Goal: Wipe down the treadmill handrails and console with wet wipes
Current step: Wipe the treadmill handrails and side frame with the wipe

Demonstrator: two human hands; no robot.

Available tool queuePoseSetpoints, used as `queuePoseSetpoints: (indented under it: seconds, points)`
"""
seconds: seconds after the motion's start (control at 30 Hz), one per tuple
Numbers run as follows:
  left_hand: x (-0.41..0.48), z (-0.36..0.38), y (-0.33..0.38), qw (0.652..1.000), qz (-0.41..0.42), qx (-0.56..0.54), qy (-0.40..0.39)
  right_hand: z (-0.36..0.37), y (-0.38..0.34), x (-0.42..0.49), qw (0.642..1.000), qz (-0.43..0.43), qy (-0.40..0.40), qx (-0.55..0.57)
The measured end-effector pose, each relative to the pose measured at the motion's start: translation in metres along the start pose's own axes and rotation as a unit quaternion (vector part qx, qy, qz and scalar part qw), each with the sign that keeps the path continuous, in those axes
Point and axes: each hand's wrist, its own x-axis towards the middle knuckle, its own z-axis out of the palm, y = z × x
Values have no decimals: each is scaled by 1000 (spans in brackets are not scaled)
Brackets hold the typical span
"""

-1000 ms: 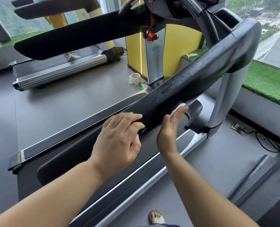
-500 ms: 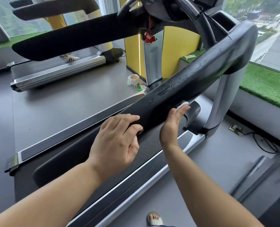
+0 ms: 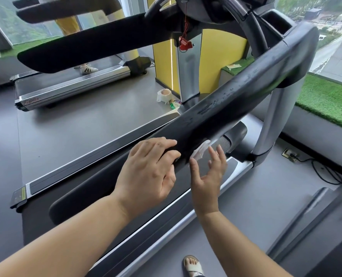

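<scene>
Head view: the treadmill (image 3: 98, 150) fills the frame, its deck running from 8 o'clock toward 2 o'clock. Its near rail (image 3: 236, 108), black and streaked with wet marks, slants across the middle from 7 o'clock up to 1 o'clock, where it meets a silver post (image 3: 274, 124). The left forearm (image 3: 66, 236) reaches in from 7 o'clock and the right forearm (image 3: 236, 242) from 5 o'clock, both bare. The left hand (image 3: 150, 168) lies palm-down on the rail at centre. Its fingers curl over the top edge and its thumb sits on the near face, grasping the rail. The right hand (image 3: 208, 176) is at its 3 o'clock, just below the rail, with the palm turned toward the rail and the fingers straight, spread and released. The white wipe (image 3: 201, 150) lies crumpled against the rail's lower edge, at 11 o'clock of the right hand, between the thumb tip and the fingertips. I cannot tell whether any of them touches it. A red key (image 3: 185, 45) hangs at 12 o'clock under the console (image 3: 206, 11). A sandalled foot (image 3: 193, 265) stands at 6 o'clock.
</scene>
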Motion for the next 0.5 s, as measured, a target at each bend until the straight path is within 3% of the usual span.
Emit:
queuePoseSetpoints:
  seconds: [0.33, 0.43, 0.5]
  points:
    - [-2, -5, -3, 999, 8, -25, -26, 7, -6, 10, 994, 48, 64, 71]
    - [-7, -11, -4, 998, 2, -41, -40, 8, -12, 0, 997, 7, 66, 41]
    - [-12, -16, -4, 999, -4, -38, -37, 3, -17, -10, 997, -76, -7, 23]
